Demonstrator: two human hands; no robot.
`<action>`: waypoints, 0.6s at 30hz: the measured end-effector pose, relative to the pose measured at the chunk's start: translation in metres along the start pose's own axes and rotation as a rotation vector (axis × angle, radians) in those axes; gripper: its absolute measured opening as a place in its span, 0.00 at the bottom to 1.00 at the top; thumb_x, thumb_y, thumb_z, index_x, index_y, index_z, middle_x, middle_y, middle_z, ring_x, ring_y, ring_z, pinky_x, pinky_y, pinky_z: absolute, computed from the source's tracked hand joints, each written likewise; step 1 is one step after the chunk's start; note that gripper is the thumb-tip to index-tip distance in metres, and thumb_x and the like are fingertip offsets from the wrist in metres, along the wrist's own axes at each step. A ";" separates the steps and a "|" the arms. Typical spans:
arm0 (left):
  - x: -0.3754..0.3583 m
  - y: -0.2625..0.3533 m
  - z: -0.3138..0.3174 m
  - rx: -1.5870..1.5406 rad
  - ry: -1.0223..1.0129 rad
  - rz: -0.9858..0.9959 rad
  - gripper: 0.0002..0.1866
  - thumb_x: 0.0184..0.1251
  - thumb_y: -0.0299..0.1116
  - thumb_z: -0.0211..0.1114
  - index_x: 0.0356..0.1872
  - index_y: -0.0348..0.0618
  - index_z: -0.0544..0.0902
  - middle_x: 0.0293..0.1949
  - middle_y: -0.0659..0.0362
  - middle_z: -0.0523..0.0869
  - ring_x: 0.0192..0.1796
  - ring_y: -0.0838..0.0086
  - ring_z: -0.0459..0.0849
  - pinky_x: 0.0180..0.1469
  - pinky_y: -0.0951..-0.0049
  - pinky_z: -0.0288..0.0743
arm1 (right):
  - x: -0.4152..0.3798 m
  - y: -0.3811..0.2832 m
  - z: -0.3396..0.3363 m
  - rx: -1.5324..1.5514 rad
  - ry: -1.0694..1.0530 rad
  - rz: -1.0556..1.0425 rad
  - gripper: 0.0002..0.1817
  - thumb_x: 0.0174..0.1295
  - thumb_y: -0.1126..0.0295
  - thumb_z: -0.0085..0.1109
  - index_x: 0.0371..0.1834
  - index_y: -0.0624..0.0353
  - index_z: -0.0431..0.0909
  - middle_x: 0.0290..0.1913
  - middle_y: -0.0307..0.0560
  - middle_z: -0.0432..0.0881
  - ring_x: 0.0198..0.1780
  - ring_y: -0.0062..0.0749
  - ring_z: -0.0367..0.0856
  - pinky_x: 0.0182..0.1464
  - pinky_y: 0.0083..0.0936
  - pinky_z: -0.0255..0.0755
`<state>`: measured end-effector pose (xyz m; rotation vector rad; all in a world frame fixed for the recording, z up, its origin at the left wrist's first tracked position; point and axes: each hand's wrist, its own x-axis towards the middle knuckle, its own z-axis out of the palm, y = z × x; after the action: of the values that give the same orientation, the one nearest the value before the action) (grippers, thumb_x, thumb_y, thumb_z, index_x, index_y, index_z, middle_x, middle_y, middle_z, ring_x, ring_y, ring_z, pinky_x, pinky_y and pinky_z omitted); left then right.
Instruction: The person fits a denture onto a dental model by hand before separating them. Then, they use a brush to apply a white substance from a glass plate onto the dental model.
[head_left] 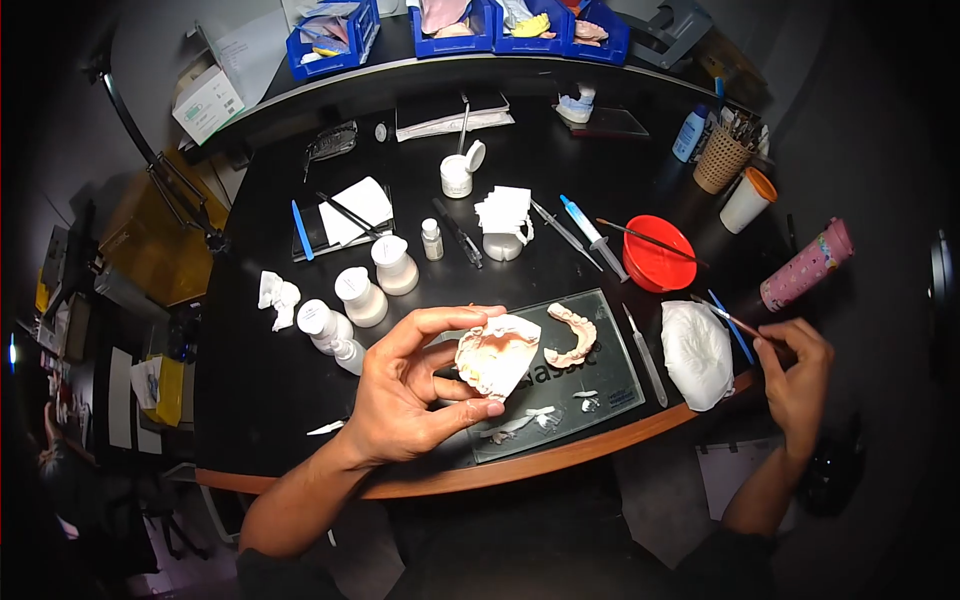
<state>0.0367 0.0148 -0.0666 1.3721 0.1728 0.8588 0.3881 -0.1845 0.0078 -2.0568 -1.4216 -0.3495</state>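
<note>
My left hand (410, 385) grips a plaster dental model (497, 358) between thumb and fingers, its tooth arch tilted up over the desk. On the dark glass slab (625, 385) just beyond it lies a pinkish horseshoe-shaped dental piece (573, 338). Smears of white material (540, 418) mark the slab's near side. In a pinch, my right hand (797, 365) holds a thin brush (738, 324), whose tip is over the far edge of a white tissue pad (697, 355). A blue stick (733, 328) lies close to the brush. Beside the slab rests a slim metal tool (645, 355).
A red bowl (655, 270) with a brush across it stands beyond the pad, near a syringe (597, 240). Several white-capped bottles (360, 297) stand to the left. A pink tumbler (808, 265) is at right; blue bins (450, 30) line the back shelf.
</note>
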 end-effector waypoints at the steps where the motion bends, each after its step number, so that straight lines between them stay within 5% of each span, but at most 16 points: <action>1: 0.000 0.000 0.000 0.008 -0.012 0.004 0.34 0.59 0.06 0.72 0.67 0.31 0.71 0.73 0.40 0.70 0.74 0.56 0.76 0.64 0.65 0.89 | -0.009 0.003 -0.003 -0.009 -0.041 0.044 0.05 0.55 0.82 0.69 0.35 0.69 0.87 0.31 0.52 0.85 0.30 0.36 0.85 0.36 0.28 0.75; 10: 0.001 -0.004 0.004 0.020 0.029 0.008 0.35 0.58 0.06 0.72 0.68 0.30 0.70 0.71 0.42 0.72 0.72 0.59 0.78 0.63 0.66 0.90 | -0.046 0.003 -0.037 0.072 -0.260 0.224 0.05 0.61 0.80 0.64 0.40 0.67 0.84 0.30 0.40 0.81 0.30 0.21 0.76 0.35 0.20 0.67; 14: 0.000 0.005 0.008 0.111 0.107 0.016 0.41 0.60 0.07 0.72 0.75 0.28 0.64 0.71 0.42 0.71 0.72 0.57 0.78 0.62 0.68 0.90 | -0.053 0.000 -0.016 0.660 -0.285 0.076 0.07 0.66 0.76 0.58 0.39 0.69 0.83 0.32 0.45 0.80 0.33 0.22 0.75 0.37 0.19 0.64; 18: -0.023 0.011 0.019 0.235 0.187 0.047 0.38 0.58 0.06 0.71 0.72 0.25 0.68 0.72 0.41 0.70 0.71 0.56 0.79 0.61 0.68 0.90 | -0.069 -0.008 0.035 1.404 -0.363 0.099 0.12 0.66 0.72 0.58 0.40 0.72 0.85 0.33 0.58 0.84 0.33 0.35 0.83 0.37 0.29 0.77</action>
<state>0.0269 -0.0145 -0.0610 1.5178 0.3974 1.0306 0.3495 -0.2127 -0.0531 -0.9829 -1.1415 0.8851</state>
